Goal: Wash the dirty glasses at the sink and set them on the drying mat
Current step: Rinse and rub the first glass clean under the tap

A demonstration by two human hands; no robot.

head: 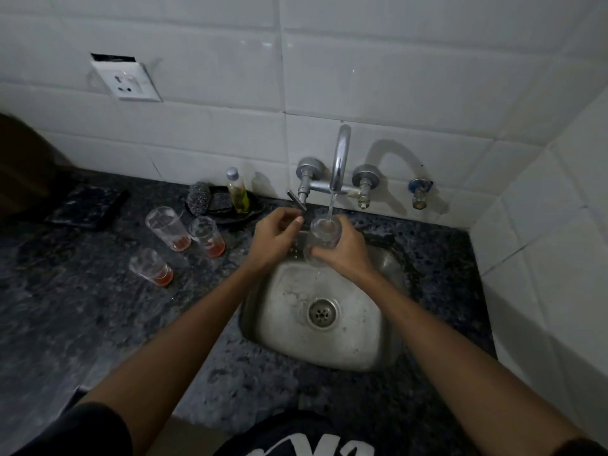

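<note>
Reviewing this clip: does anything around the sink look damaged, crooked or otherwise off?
Yes. The wall socket left of the tap sits tilted, with a dark gap along its top edge where it seems to have come away from the tiles. Otherwise nothing stands out.

The light is dim and cool, leaving the near part of the scene in shadow. The far wall (329, 77) is covered in large white glossy tiles with thin grout lines, and a second tiled wall (559, 225) meets it at the right, forming a corner. On the far wall at the left sits a white power socket (126, 81), its plate tilted, with a dark gap along its top edge. Lower on the same wall, toward the right, a small capped valve (419, 192) sticks out. The counter (82, 324) is dark speckled stone running from the left to the right wall.
</note>
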